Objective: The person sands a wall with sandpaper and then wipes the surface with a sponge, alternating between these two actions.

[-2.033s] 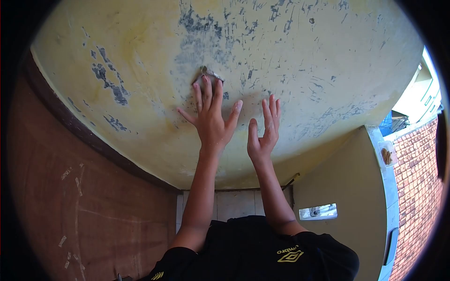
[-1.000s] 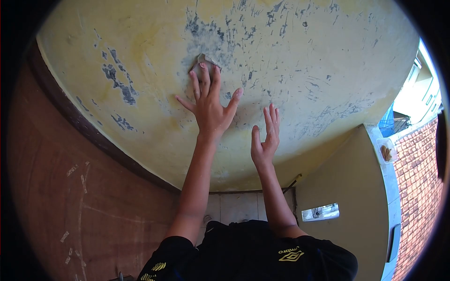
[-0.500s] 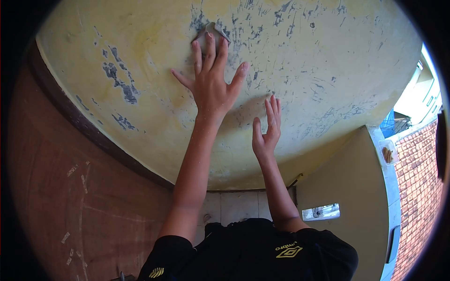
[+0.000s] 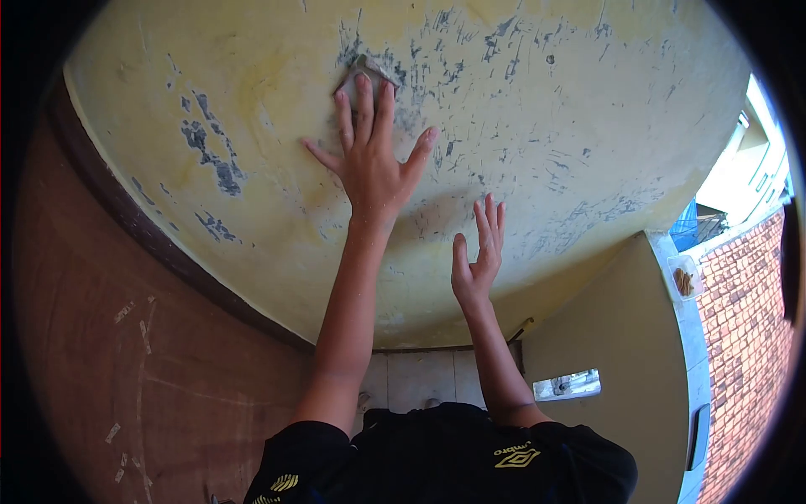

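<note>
A yellow wall [image 4: 588, 101], its paint scraped and flecked with blue-grey, fills most of the view, with broad bare stretches to either side of the raised arms. A dark band [image 4: 168, 252] edges the wall at lower left, where it meets a reddish-brown surface [image 4: 126, 353]; a beige panel [image 4: 604, 336] and a brick wall [image 4: 747, 336] close off the right. The left hand [image 4: 369, 164] is pressed flat against the wall, fingers [image 4: 363, 101] spread and extended, pinning a small grey pad, possibly sandpaper [image 4: 359, 69], under the three middle fingertips; only its top edge shows above them. The right hand [image 4: 477, 256] is held open near the wall below, fingers straight and slightly apart, gripping nothing; whether it touches the paint is unclear.
</note>
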A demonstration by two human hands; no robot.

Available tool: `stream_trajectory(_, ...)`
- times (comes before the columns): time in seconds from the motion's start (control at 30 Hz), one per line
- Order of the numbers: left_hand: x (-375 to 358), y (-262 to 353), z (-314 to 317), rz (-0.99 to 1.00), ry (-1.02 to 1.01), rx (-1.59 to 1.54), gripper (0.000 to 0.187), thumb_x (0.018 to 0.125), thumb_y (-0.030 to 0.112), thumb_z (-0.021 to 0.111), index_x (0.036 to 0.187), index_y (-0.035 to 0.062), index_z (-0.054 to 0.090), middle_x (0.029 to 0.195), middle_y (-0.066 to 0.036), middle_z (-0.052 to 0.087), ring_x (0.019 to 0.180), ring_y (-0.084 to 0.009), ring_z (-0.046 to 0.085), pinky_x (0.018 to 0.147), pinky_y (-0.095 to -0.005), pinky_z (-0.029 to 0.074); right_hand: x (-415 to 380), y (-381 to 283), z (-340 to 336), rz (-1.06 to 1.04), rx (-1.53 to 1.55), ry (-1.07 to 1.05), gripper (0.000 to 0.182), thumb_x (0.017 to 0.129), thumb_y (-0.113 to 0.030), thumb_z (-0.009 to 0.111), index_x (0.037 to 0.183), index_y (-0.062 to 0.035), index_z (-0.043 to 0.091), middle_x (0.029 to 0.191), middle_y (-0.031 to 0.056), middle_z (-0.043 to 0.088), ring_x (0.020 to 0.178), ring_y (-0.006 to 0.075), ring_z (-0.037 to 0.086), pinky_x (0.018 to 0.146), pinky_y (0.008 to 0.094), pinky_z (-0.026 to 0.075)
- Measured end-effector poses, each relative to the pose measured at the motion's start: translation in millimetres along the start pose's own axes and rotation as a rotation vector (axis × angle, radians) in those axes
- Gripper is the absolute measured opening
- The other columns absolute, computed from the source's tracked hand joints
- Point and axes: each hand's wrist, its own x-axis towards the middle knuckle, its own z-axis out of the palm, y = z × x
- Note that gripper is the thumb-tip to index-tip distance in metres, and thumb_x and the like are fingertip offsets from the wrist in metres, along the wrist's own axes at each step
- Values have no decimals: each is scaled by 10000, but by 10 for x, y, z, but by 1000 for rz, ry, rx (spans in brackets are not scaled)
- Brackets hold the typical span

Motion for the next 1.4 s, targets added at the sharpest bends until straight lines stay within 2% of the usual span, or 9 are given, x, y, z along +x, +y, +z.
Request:
stream_trajectory(0.13,-812,-3,176,-65,-80,3,829,967,733,576,1608,210,515,1748,-51,345,1648,-344,190,1122,-826,-170,-161,95,-35,6,-2,-44,661,903,41,616,1552,-65,544,1686,186,423,1613,465,237,1280,551,250)
stream_trajectory(0.3,-78,12,-146,-20,-87,1,807,1005,710,536,1624,194,486,1756,-83,320,1654,-342,163,1121,-838,-145,-182,64,44,32,39,-72,660,903,43,614,1550,-68,547,1684,186,427,1611,460,247,1277,548,256)
stream_trajectory(0.4,-86,-83,-47,31,-28,18,815,999,709,549,1624,190,485,1757,-91,314,1653,-346,163,1127,-834,-142,-103,-29,93,-2,30,-81,659,903,39,617,1550,-67,546,1684,186,426,1611,458,249,1275,547,261)
stream_trajectory(0.57,-1131,-223,228,-44,-213,77,856,979,711,574,1631,166,471,1766,-93,292,1656,-364,142,1128,-824,-158,-66,-20,125,-5,48,-47,661,895,31,630,1545,-64,552,1681,189,431,1610,456,254,1274,550,263)
stream_trajectory(0.7,-1012,-154,152,-58,-199,34,806,984,719,557,1613,215,510,1753,-67,330,1652,-351,173,1126,-821,-171,3,-111,209,-52,93,-54,651,894,24,640,1534,-61,564,1681,192,429,1609,459,254,1276,549,259)
stream_trajectory(0.9,36,12,-124,55,-53,47,781,1001,691,557,1615,212,503,1752,-65,333,1654,-328,170,1130,-839,-128,106,-309,392,-63,161,-45,654,890,27,635,1535,-56,561,1676,206,431,1607,464,257,1276,556,255)
stream_trajectory(1.0,-119,-62,-57,33,-65,31,791,995,685,566,1618,202,497,1756,-75,320,1652,-340,176,1140,-829,-125,-25,-286,368,-53,167,-55,657,891,23,634,1538,-56,556,1679,208,425,1605,466,258,1275,560,257)
stream_trajectory(1.17,-1058,-202,276,-33,-124,58,804,1002,709,521,1608,182,508,1749,-94,332,1645,-363,191,1148,-816,-130,-72,-232,235,-24,136,-37,649,901,5,631,1543,-58,553,1680,209,420,1601,471,265,1275,562,261)
stream_trajectory(1.4,-588,-25,31,-47,-136,40,806,1022,702,490,1622,164,484,1763,-108,292,1653,-368,151,1147,-818,-132,452,-316,238,-119,92,27,628,929,-39,634,1551,-66,547,1681,197,423,1597,467,272,1279,565,242)
